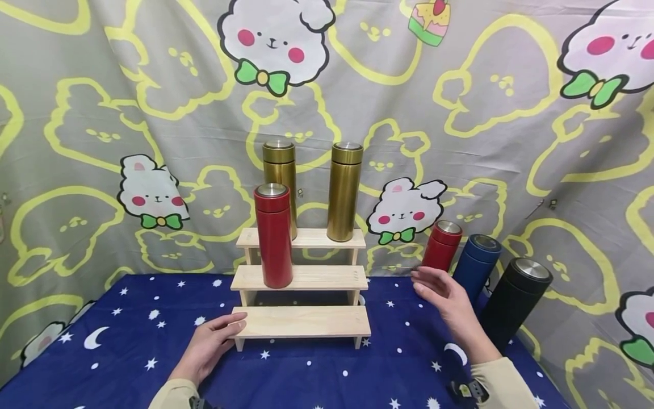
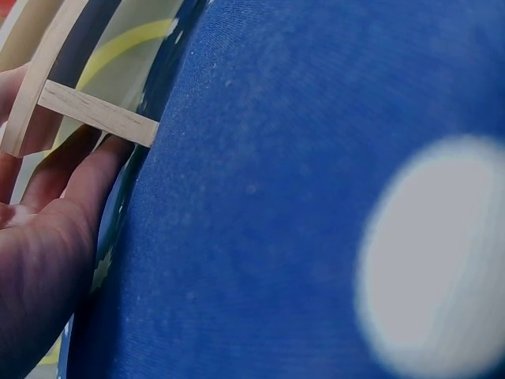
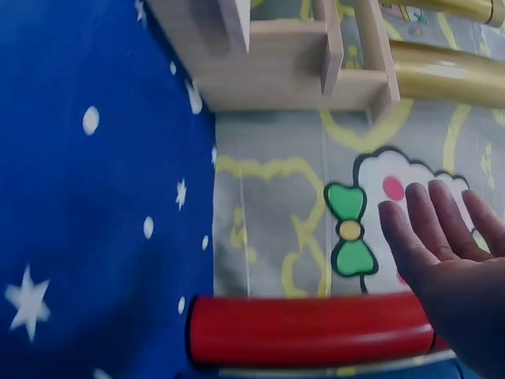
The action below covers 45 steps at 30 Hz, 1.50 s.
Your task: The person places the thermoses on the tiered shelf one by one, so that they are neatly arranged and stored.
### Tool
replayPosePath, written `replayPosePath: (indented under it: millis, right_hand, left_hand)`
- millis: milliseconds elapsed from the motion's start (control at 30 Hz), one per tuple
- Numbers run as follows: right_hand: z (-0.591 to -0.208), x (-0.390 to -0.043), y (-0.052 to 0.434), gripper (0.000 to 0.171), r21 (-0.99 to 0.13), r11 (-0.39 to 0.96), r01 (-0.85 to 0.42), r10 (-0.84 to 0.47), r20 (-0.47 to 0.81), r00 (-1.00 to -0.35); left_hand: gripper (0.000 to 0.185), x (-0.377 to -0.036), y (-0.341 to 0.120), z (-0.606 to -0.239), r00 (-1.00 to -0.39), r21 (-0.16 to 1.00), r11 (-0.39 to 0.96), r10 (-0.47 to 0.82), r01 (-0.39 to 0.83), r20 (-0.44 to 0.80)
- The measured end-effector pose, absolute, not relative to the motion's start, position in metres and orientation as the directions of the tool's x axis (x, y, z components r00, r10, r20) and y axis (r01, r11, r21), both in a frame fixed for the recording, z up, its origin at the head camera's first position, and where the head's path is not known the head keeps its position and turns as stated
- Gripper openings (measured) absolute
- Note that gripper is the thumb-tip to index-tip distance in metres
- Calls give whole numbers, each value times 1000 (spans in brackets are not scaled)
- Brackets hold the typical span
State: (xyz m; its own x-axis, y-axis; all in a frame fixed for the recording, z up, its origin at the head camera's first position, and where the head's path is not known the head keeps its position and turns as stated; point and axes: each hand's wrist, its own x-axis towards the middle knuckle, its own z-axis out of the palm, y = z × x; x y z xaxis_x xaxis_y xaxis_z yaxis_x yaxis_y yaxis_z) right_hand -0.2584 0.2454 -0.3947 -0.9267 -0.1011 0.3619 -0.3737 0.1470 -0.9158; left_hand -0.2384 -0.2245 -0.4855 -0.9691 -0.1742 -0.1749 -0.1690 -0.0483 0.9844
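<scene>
A three-step wooden display stand [image 1: 301,322] stands on the table. My left hand [image 1: 208,343] grips the left end of its lowest step; in the left wrist view fingers lie on both sides of the board [image 2: 99,113]. One red thermos bottle [image 1: 274,244] is upright on the middle step, toward the left. Two gold thermos bottles [image 1: 345,193] stand on the top step, the left one partly hidden behind the red one. My right hand [image 1: 452,301] hovers with extended fingers, holding nothing. Nearest to it is a second red thermos bottle [image 3: 308,330], apart from the fingers.
A blue thermos bottle [image 1: 476,267] and a black thermos bottle [image 1: 518,301] stand at the right, in a row with the second red one. The table wears a dark blue cloth [image 1: 317,380] with stars and moons. A patterned curtain [image 1: 204,136] hangs behind.
</scene>
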Motion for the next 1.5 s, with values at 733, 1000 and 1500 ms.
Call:
replayPosePath:
  millis: [733,1000,1500]
  right_hand:
    - [-420,-224,308,41,-913,143,-382,36,390,-920]
    - [-431,-212,329,38,-907,-13,-421,56,420,-906]
    - [-438,-190,367,37,-922,22,-386,326,372,-869]
  left_hand:
    - [39,-240,-225,-484,-969,985,-54,-178,-162,-169]
    - [41,-238,-225,-485,-972,986,-26,-165,-165,-167]
    - [42,-238,-224,-482,-969,985,-34,-176,-172,-175]
